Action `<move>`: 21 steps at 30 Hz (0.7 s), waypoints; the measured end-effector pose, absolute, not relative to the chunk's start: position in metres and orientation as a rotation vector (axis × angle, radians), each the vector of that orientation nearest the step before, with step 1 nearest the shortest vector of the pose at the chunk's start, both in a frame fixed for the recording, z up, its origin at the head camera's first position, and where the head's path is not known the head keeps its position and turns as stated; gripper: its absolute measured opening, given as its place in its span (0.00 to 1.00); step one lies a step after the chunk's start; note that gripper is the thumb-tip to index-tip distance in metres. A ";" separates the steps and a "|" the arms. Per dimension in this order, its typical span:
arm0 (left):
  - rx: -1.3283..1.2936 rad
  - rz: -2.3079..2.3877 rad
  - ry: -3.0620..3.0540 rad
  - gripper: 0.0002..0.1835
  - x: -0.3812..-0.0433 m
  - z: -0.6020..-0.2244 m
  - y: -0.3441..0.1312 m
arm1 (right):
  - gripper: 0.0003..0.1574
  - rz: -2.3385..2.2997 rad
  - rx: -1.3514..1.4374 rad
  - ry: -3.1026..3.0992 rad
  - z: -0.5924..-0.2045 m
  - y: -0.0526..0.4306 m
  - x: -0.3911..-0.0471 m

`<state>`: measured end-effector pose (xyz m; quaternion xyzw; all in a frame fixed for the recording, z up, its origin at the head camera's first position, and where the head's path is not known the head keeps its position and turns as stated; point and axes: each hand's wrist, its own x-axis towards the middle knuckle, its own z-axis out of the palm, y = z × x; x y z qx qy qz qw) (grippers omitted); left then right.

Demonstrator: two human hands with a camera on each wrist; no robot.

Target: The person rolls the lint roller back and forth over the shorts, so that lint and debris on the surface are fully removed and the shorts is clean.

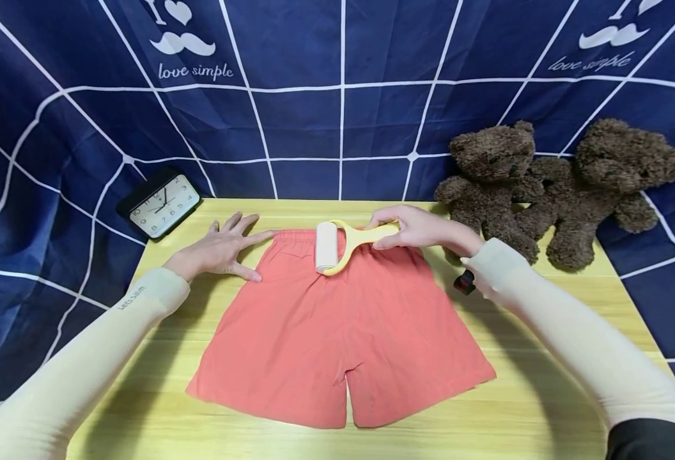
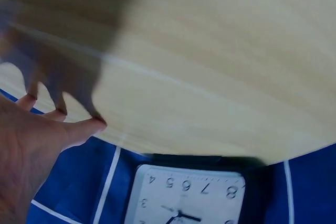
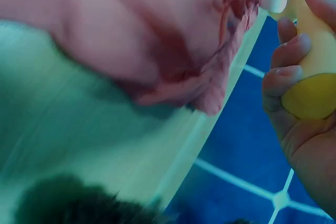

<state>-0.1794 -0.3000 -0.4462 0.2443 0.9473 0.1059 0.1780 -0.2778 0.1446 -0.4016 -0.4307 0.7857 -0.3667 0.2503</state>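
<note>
Salmon-red shorts [image 1: 337,332] lie spread flat in the head view, waistband away from me. My right hand [image 1: 415,228] grips the yellow handle of a lint roller [image 1: 326,248]. Its white roll lies over the waistband, left of centre. The right wrist view shows the fingers curled round the handle [image 3: 321,45], with the gathered waistband beside it. My left hand [image 1: 217,252] is spread at the upper left corner of the shorts, thumb and index fingertip at the fabric's edge. In the left wrist view, its fingertips rest on the tabletop.
A clock [image 1: 165,204] stands at the back left of the wooden table [image 1: 142,409]. Two brown teddy bears [image 1: 493,153] sit at the back right, close to my right forearm. Dark blue cloth with white lines [image 1: 291,121] hangs behind the table and shows at both sides.
</note>
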 end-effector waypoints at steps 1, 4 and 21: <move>0.689 0.300 2.673 0.61 -0.179 -0.445 -0.299 | 0.14 -1.014 -1.164 2.126 -0.402 0.148 -0.278; 0.678 0.295 2.655 0.61 -0.179 -0.442 -0.297 | 0.15 -1.050 -1.136 2.082 -0.402 0.157 -0.278; 0.666 0.254 2.629 0.62 -0.180 -0.436 -0.294 | 0.13 -0.949 -0.976 2.210 -0.385 0.215 -0.280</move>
